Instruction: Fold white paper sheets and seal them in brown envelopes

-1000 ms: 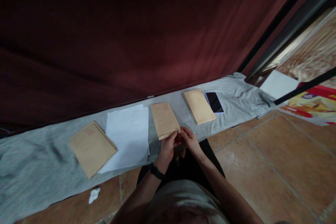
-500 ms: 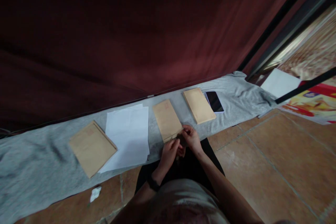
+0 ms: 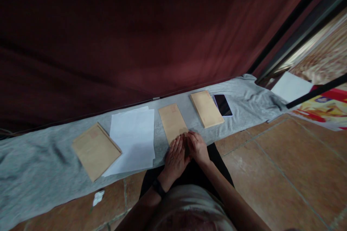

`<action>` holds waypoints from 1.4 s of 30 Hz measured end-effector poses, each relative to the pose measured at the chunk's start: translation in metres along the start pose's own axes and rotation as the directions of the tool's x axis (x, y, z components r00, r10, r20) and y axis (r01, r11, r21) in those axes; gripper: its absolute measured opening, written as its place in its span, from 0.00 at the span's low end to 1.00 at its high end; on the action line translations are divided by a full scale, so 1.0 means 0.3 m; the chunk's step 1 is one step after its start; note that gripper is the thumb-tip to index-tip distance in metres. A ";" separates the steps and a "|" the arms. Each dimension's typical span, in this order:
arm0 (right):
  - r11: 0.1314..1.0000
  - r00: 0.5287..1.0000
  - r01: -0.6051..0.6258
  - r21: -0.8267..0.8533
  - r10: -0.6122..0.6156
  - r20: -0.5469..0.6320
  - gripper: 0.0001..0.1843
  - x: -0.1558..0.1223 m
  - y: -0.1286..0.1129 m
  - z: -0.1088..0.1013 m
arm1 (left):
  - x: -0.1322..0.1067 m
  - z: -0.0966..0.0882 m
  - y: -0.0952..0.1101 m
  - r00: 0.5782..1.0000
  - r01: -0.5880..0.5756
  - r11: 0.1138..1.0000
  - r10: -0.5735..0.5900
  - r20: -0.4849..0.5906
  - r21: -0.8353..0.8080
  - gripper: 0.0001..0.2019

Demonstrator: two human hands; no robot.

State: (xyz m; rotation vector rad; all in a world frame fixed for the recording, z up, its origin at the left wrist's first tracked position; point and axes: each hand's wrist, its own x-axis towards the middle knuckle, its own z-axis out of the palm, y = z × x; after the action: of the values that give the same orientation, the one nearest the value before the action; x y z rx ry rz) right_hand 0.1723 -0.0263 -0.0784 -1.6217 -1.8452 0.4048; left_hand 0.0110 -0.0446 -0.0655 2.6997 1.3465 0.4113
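Observation:
A brown envelope (image 3: 172,121) lies flat on the grey cloth (image 3: 32,158) in front of me. My left hand (image 3: 176,155) rests with its fingers stretched flat over the envelope's near end. My right hand (image 3: 197,146) sits beside it, fingers curled down on the same near edge. A black band is on my left wrist. To the left lie white paper sheets (image 3: 133,137) and another brown envelope (image 3: 95,150). To the right lies a brown envelope stack (image 3: 206,108) with a dark phone (image 3: 222,104) next to it.
A dark red curtain (image 3: 121,32) hangs behind the cloth. Terracotta floor tiles (image 3: 284,166) run along the near side, with a small crumpled white scrap (image 3: 97,197) on them. At far right are a white sheet (image 3: 291,86), a black bar and a colourful printed mat (image 3: 325,110).
Both hands pinched the envelope's near end a second ago. The envelope has slid slightly away from me and lies flat, and my left hand has spread open on it.

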 end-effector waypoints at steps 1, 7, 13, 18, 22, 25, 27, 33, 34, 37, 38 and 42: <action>0.999 0.999 0.044 0.014 -0.044 0.018 0.20 -0.010 0.006 -0.001 | 0.000 -0.002 -0.006 1.000 -0.006 1.000 0.006 0.005 -0.009 0.30; 0.971 0.968 0.238 0.028 -0.239 0.079 0.23 -0.047 0.043 -0.009 | 0.065 -0.020 -0.148 0.995 -0.065 0.994 0.070 0.064 -0.086 0.26; 0.967 0.965 0.255 -0.017 -0.254 0.069 0.23 -0.052 0.037 -0.013 | 0.249 0.009 -0.355 0.991 0.127 0.991 -0.129 0.048 0.035 0.30; 0.967 0.967 0.251 -0.037 -0.249 0.052 0.23 -0.054 0.032 -0.007 | 0.392 0.026 -0.449 0.975 0.212 0.971 -0.218 0.042 0.111 0.31; 0.968 0.968 0.250 -0.031 -0.248 0.041 0.24 -0.057 0.042 0.003 | 0.472 0.023 -0.469 0.979 0.165 0.976 -0.179 0.094 0.143 0.30; 0.967 0.967 0.255 -0.028 -0.254 0.036 0.25 -0.058 0.048 0.007 | 0.505 0.025 -0.468 0.987 0.079 0.989 -0.095 0.131 0.126 0.29; 0.966 0.966 0.256 -0.028 -0.255 0.034 0.25 -0.058 0.049 0.008 | 0.513 0.029 -0.464 0.989 0.028 0.994 -0.042 0.141 0.106 0.29; 0.965 0.965 0.262 -0.024 -0.262 0.016 0.26 -0.058 0.049 0.011 | 0.481 0.042 -0.441 0.983 -0.072 0.996 0.062 0.175 0.050 0.28; 0.964 0.965 0.264 -0.019 -0.263 0.013 0.26 -0.058 0.051 0.013 | 0.470 0.042 -0.433 0.980 -0.089 0.995 0.080 0.181 0.039 0.28; 0.963 0.963 0.269 -0.003 -0.269 0.007 0.26 -0.059 0.055 0.019 | 0.429 0.038 -0.398 0.971 -0.135 0.991 0.132 0.199 -0.002 0.27; 0.963 0.963 0.270 0.001 -0.270 0.008 0.26 -0.059 0.057 0.021 | 0.413 0.036 -0.385 0.967 -0.150 0.988 0.151 0.205 -0.019 0.27; 0.963 0.963 0.269 0.003 -0.269 0.010 0.25 -0.059 0.060 0.026 | 0.341 0.022 -0.336 0.948 -0.204 0.975 0.218 0.233 -0.083 0.27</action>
State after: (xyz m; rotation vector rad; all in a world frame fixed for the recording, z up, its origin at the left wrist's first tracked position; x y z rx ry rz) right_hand 0.1817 -0.0386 -0.0998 -1.3434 -2.0378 0.2944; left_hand -0.0060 0.0981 -0.0725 2.7466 0.9718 0.1289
